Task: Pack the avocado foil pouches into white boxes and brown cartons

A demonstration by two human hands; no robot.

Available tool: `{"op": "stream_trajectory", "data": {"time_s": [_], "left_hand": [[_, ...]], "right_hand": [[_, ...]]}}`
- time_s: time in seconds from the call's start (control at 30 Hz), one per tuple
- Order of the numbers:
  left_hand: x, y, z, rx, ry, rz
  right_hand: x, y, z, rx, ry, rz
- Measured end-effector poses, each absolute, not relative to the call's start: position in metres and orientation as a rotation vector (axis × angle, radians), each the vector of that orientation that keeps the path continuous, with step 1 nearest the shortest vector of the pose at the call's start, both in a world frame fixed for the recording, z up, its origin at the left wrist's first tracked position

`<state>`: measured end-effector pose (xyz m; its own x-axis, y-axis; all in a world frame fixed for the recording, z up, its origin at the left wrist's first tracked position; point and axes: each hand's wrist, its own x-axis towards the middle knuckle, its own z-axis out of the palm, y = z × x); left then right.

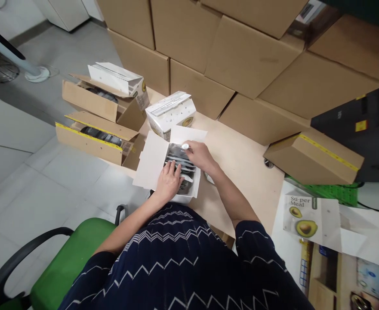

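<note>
An open white carton stands on the table in front of me, its flaps folded outward. Dark, flat packets stand in a row inside it. My left hand lies over the packets, its fingers stretched out and touching their top edges. Over the carton's far right side, my right hand is closed on a small item with a white round end; its kind cannot be made out. The hands cover part of the packets.
Behind the carton are a closed white "Su-per Meal" box and open brown boxes. Large cardboard boxes are stacked along the table's far side. A brown box sits at right, a green chair at left.
</note>
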<state>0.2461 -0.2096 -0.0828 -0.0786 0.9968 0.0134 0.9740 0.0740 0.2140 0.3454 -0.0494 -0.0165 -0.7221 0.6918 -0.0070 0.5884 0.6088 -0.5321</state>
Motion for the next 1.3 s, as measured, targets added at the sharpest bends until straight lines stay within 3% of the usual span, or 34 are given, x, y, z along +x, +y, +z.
{"op": "stream_trajectory", "data": {"time_s": [0.27, 0.53, 0.93, 1.07, 1.3], "left_hand": [[0.246, -0.211, -0.084, 1.998, 2.190, 0.293], [0.245, -0.211, -0.085, 2.019, 2.181, 0.285], [0.243, -0.211, -0.082, 2.071, 2.154, 0.307], [0.237, -0.214, -0.078, 2.086, 2.124, 0.381], [0.227, -0.215, -0.073, 2.081, 2.041, 0.412]], "right_hand": [[0.323, -0.038, 0.010, -1.040, -3.015, 0.584], [0.313, -0.045, -0.014, -1.041, -3.117, 0.603], [0.352, -0.038, 0.016, -1.234, -2.926, 0.553], [0.360, -0.042, 0.014, -1.193, -2.869, 0.615], [0.395, -0.047, 0.031, -0.970, -2.616, 1.015]]}}
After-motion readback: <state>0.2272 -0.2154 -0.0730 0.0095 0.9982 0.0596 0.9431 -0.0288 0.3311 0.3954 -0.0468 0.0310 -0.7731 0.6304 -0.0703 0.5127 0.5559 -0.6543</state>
